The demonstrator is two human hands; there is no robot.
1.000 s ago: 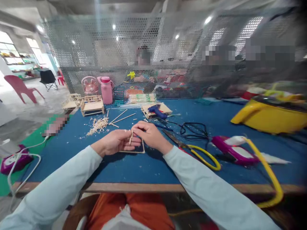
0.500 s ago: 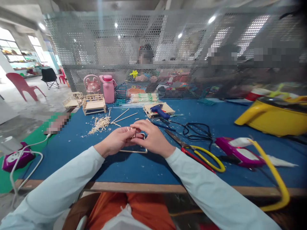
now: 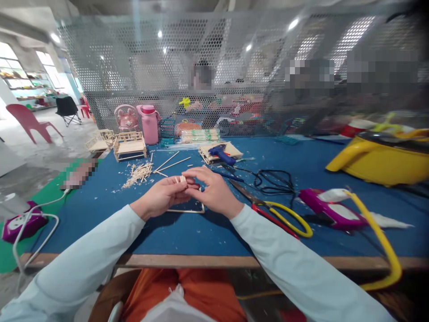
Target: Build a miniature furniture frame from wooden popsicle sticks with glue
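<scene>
My left hand (image 3: 161,195) is closed around a few short pale wooden sticks (image 3: 182,179), their ends showing between thumb and fingers. My right hand (image 3: 216,191) curves in from the other side, its fingertips at the left fingers and the sticks. What the right fingertips pinch, if anything, is hidden. Below both hands, a thin wooden stick frame (image 3: 189,211) lies flat on the blue mat, partly covered by them. A pile of short cut sticks (image 3: 140,173) lies just beyond my left hand, with longer sticks (image 3: 172,162) beside it.
Large scissors (image 3: 268,206) with red and yellow handles lie right of my hands. A blue glue gun (image 3: 223,154) rests on stacked stick pieces, its black cord (image 3: 275,181) coiled nearby. Small wooden bed-like models (image 3: 130,145) stand at back left. Farther right are a purple power strip (image 3: 330,208) and yellow container (image 3: 382,161).
My fingers have shifted slightly around the short sticks, whose ends show more clearly at the left fingertips. The whole view has moved a little; the things on the table lie as before.
</scene>
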